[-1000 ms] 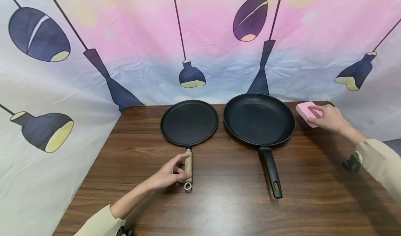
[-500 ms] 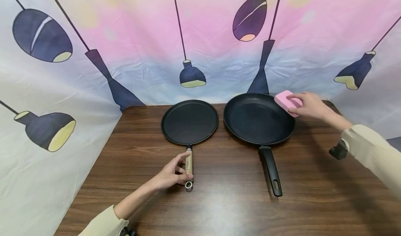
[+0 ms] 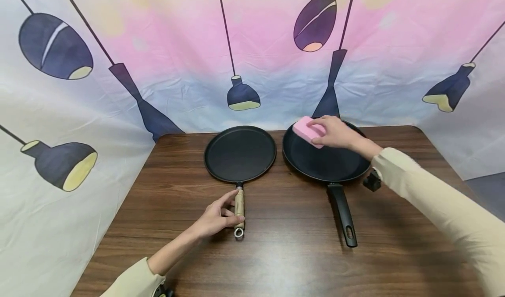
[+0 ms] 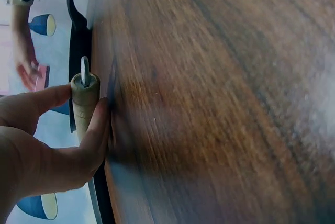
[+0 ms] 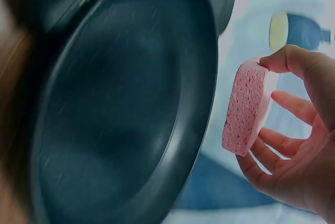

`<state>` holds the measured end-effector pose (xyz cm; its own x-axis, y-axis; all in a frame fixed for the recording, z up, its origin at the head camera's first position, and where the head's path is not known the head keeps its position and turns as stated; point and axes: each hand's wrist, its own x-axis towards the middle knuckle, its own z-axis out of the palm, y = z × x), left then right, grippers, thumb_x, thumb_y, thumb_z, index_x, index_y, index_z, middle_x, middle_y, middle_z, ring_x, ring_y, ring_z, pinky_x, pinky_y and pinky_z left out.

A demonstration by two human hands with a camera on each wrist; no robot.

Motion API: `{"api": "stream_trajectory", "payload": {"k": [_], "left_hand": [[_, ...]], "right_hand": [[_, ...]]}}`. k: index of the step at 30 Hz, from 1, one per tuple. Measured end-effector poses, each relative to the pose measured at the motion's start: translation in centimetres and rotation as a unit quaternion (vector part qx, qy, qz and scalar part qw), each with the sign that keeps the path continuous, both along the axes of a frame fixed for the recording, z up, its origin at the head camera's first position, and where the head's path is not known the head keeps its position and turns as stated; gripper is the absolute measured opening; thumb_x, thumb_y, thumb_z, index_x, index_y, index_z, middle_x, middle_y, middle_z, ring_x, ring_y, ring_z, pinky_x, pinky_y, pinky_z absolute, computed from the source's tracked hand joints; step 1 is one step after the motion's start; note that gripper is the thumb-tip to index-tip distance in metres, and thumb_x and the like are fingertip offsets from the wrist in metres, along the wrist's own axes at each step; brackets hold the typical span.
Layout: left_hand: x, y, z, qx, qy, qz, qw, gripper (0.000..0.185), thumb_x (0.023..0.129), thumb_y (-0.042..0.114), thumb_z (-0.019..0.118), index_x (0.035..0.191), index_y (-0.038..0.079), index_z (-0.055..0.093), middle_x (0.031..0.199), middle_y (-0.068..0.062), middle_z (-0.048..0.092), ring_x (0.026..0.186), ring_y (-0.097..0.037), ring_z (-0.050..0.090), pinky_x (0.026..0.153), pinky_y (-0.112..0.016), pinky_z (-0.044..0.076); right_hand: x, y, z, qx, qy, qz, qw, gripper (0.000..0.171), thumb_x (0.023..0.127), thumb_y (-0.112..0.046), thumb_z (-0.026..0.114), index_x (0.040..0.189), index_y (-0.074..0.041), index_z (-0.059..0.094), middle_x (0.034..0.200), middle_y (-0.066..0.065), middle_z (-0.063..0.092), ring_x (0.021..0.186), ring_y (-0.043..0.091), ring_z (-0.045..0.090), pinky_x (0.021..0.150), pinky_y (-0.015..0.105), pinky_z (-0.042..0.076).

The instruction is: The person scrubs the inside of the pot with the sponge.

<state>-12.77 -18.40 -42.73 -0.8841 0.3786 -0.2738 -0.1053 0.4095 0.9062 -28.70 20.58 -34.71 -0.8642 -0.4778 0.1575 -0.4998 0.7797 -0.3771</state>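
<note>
Pink sponge (image 3: 309, 131), pinched in the right hand (image 3: 335, 132), hangs above the deep pan (image 3: 315, 165). Left hand (image 3: 215, 218) grips the flat pan's handle (image 3: 238, 209). Advice: lower the sponge flat; keep pressure even.

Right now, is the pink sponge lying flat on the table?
No, the right hand holds the pink sponge above the deep pan.
</note>
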Motion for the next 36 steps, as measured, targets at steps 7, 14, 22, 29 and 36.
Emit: {"api": "stream_trajectory", "payload": {"k": [7, 14, 22, 29, 36], "left_hand": [[0.1, 0.1, -0.5, 0.044, -0.037, 0.029, 0.9979, 0.09, 0.088, 0.006, 0.078, 0.161, 0.003, 0.025, 0.142, -0.028, 0.043, 0.087, -0.011, 0.068, 0.081, -0.035, 0.066], [0.3, 0.4, -0.7, 0.018, -0.044, 0.031, 0.9984, 0.092, 0.088, 0.005, 0.079, 0.162, 0.005, 0.025, 0.127, -0.022, 0.051, 0.082, -0.01, 0.066, 0.076, -0.036, 0.066], [0.7, 0.7, -0.8, 0.015, -0.05, 0.019, 0.9984, 0.091, 0.088, 0.007, 0.08, 0.162, 0.005, 0.026, 0.108, -0.015, 0.057, 0.076, -0.01, 0.064, 0.074, -0.034, 0.066], [0.0, 0.5, -0.3, 0.006, -0.039, 0.017, 0.9991, 0.089, 0.089, 0.007, 0.079, 0.161, 0.004, 0.026, 0.107, -0.016, 0.059, 0.075, -0.01, 0.064, 0.073, -0.034, 0.066], [-0.7, 0.1, 0.0, 0.006, -0.039, 0.021, 0.999, 0.09, 0.089, 0.006, 0.079, 0.161, 0.003, 0.026, 0.107, -0.016, 0.059, 0.076, -0.01, 0.064, 0.073, -0.034, 0.066]], "right_hand": [[-1.5, -7.1, -1.2, 0.022, -0.023, 0.06, 0.998, 0.057, 0.084, -0.017, 0.078, 0.137, -0.003, 0.063, 0.143, 0.025, 0.058, 0.132, 0.043, 0.052, 0.112, 0.056, 0.045], [-4.1, -13.0, -3.1, 0.082, -0.051, 0.078, 0.992, 0.061, 0.086, -0.013, 0.078, 0.144, -0.012, 0.059, 0.148, 0.017, 0.054, 0.137, 0.037, 0.049, 0.117, 0.051, 0.044], [-5.8, -15.3, -5.3, 0.136, -0.138, 0.067, 0.979, 0.056, 0.092, 0.004, 0.069, 0.145, -0.014, 0.059, 0.152, 0.013, 0.053, 0.132, 0.028, 0.051, 0.106, 0.035, 0.05], [-5.3, -15.5, -4.5, 0.136, -0.185, 0.049, 0.972, 0.054, 0.092, -0.007, 0.076, 0.142, -0.019, 0.062, 0.152, 0.008, 0.055, 0.133, 0.025, 0.055, 0.099, 0.031, 0.053], [-4.3, -16.4, -5.0, 0.172, -0.131, 0.083, 0.973, 0.05, 0.09, -0.029, 0.08, 0.138, -0.021, 0.065, 0.147, 0.009, 0.059, 0.136, 0.029, 0.055, 0.111, 0.039, 0.051]]}}
